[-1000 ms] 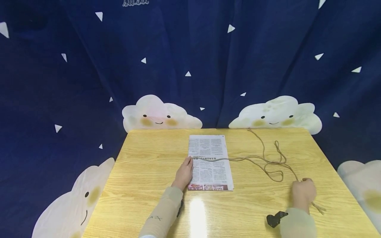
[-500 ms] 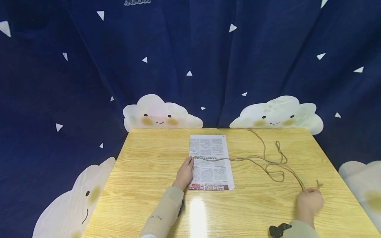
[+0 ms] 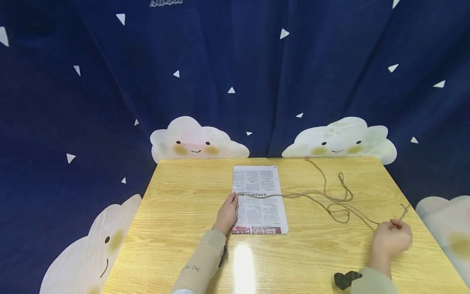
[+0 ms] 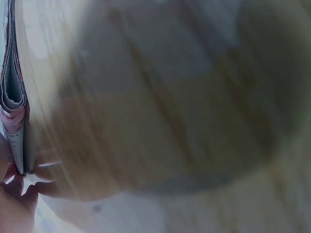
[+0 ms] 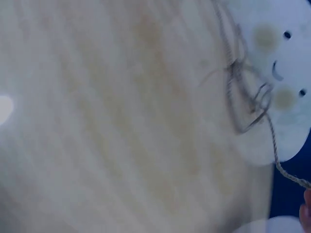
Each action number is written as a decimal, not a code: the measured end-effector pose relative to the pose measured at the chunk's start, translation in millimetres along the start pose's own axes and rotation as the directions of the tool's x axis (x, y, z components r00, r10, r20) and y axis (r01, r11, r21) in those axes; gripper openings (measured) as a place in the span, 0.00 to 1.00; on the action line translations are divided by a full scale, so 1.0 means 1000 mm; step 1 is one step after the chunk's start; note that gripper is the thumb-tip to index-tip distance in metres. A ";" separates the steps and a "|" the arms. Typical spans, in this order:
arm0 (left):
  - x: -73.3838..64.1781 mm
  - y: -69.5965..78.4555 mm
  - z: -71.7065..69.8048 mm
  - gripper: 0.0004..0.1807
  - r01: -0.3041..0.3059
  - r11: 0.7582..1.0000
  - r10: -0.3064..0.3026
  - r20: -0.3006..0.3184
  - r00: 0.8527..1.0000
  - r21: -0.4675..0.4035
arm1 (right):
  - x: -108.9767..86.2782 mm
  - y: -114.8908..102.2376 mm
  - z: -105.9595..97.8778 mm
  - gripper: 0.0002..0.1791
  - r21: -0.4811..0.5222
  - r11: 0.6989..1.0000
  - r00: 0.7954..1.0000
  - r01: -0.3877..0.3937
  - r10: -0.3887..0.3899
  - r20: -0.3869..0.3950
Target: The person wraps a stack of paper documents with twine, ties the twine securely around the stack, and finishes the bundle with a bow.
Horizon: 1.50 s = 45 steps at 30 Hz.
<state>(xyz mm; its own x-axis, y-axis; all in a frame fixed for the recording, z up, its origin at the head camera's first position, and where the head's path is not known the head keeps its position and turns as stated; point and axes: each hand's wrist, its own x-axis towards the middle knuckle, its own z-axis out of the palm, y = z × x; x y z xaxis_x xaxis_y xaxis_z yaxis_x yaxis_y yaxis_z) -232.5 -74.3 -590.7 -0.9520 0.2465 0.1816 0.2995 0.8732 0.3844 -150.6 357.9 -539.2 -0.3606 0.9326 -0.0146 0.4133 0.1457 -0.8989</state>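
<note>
A folded newspaper (image 3: 260,214) lies on the wooden table. My left hand (image 3: 226,214) holds its left edge, and in the left wrist view the fingers (image 4: 17,204) meet the folded paper (image 4: 15,114) near its lower end. A thin brown rope (image 3: 290,196) starts near my left fingertips and crosses the newspaper's middle. It runs on to the right in loose loops. My right hand (image 3: 393,237), off to the right, grips the rope with curled fingers, and a short frayed end sticks out beyond it. Only a bit of the right fingers (image 5: 306,213) shows in the right wrist view.
The wooden table (image 3: 183,196) fills the lower part of the head view. A dark blue curtain (image 3: 205,98) with white clouds hangs behind it and at both sides. Part of the rope reaches the table's back edge.
My right hand, still gripping the rope, has moved to the right, first dipping nearer and then rising slightly. The rope near it follows. My left hand and the newspaper stay in place.
</note>
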 end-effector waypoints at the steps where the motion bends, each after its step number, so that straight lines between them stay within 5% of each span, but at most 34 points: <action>1: 0.000 0.000 0.000 0.21 0.002 1.000 -0.002 -0.001 1.000 0.001 | -0.002 -0.008 0.001 0.12 0.012 0.999 0.999 0.040 -0.040 0.003; 4: 0.000 0.000 -0.001 0.21 0.001 1.000 -0.001 -0.002 1.000 0.015 | -0.010 -0.030 0.007 0.09 0.046 0.966 0.967 0.253 -0.252 -0.033; 8: 0.001 0.001 -0.001 0.21 0.007 1.000 -0.007 0.005 1.000 0.011 | -0.022 -0.058 0.019 0.09 0.074 0.843 0.846 0.533 -0.531 -0.047; 12: 0.000 0.002 -0.002 0.21 0.022 1.000 -0.022 0.024 0.999 -0.013 | -0.036 -0.084 0.033 0.08 0.146 0.737 0.741 0.660 -0.670 0.030; 15: 0.000 0.002 -0.003 0.21 0.029 0.999 -0.029 0.030 0.999 -0.018 | -0.047 -0.101 0.047 0.08 0.202 0.695 0.685 0.690 -0.717 0.127; 18: 0.000 0.002 -0.004 0.21 0.032 0.999 -0.031 0.034 0.999 -0.024 | -0.059 -0.114 0.065 0.10 0.236 0.685 0.631 0.689 -0.728 0.268; 20: 0.000 0.002 -0.003 0.21 0.034 0.999 -0.033 0.038 0.999 -0.033 | -0.065 -0.117 0.079 0.11 0.247 0.680 0.579 0.690 -0.724 0.375; 25: 0.001 0.001 -0.002 0.22 0.062 0.992 -0.056 0.055 0.997 -0.108 | -0.079 -0.117 0.115 0.11 0.282 0.657 0.413 0.699 -0.693 0.591; 28: 0.001 0.001 -0.002 0.22 0.083 0.986 -0.074 0.065 0.995 -0.144 | -0.086 -0.117 0.133 0.10 0.296 0.670 0.352 0.680 -0.653 0.671; 34: 0.000 0.001 -0.003 0.23 0.115 0.976 -0.101 0.083 0.991 -0.185 | -0.095 -0.111 0.163 0.11 0.264 0.713 0.266 0.649 -0.538 0.800; 39: 0.000 0.001 -0.001 0.22 0.096 0.979 -0.084 0.073 0.994 -0.178 | -0.086 -0.093 0.191 0.12 0.171 0.760 0.249 0.627 -0.403 0.881; 40: 0.000 0.001 -0.001 0.22 0.091 0.980 -0.080 0.067 0.995 -0.177 | -0.083 -0.088 0.198 0.12 0.159 0.755 0.246 0.636 -0.393 0.886; 41: 0.000 0.001 -0.001 0.22 0.084 0.981 -0.075 0.061 0.995 -0.175 | -0.072 -0.074 0.214 0.13 0.204 0.739 0.220 0.642 -0.432 0.874; 45: 0.000 0.001 -0.002 0.22 0.086 0.977 -0.077 0.053 0.996 -0.196 | -0.069 -0.066 0.226 0.11 0.165 0.662 0.199 0.732 -0.438 0.877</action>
<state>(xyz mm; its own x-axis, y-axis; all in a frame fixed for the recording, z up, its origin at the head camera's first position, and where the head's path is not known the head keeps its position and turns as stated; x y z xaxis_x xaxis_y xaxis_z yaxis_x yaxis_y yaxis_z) -231.8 -74.1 -589.0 -0.9743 0.2003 0.1029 0.2228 0.7918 0.5688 -342.3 209.4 -578.2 -0.9858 -0.1679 0.0068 -0.1281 0.7243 -0.6775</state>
